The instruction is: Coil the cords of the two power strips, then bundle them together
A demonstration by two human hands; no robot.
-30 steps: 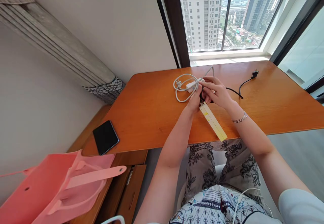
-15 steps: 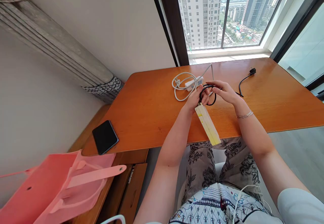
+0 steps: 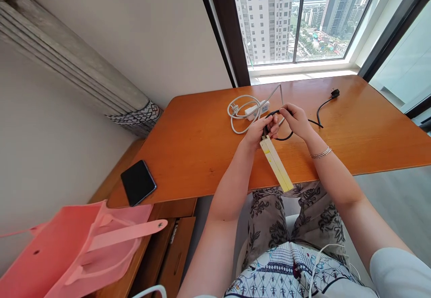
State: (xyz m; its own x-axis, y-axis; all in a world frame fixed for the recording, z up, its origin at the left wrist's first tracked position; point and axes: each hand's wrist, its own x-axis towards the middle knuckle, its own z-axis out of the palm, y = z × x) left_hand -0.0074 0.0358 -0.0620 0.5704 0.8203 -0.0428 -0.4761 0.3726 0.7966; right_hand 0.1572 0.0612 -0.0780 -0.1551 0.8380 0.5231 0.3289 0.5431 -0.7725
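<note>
My left hand (image 3: 261,129) is closed around a black power cord, at the end where it joins a yellowed white power strip (image 3: 276,165). The strip slants down past the table's front edge, over my lap. Close beside it, my right hand (image 3: 294,117) pinches the same black cord (image 3: 285,139), part of which loops below the fingers. From there the cord runs right across the table to its black plug (image 3: 335,93). Just behind my hands lies a second, white power strip (image 3: 256,110) with its white cable (image 3: 237,131) in loose coils.
A wooden table (image 3: 195,154) stretches before me to the window. On its left corner lies a black-screened phone or tablet (image 3: 138,182). A pink bag (image 3: 60,244) with a strap stands at the lower left, beside a wooden drawer unit (image 3: 177,253).
My right hand has drawn slightly away from the left, its fingers now pinched on the cord. The black loop around the fingers has opened out. My left hand keeps its hold.
</note>
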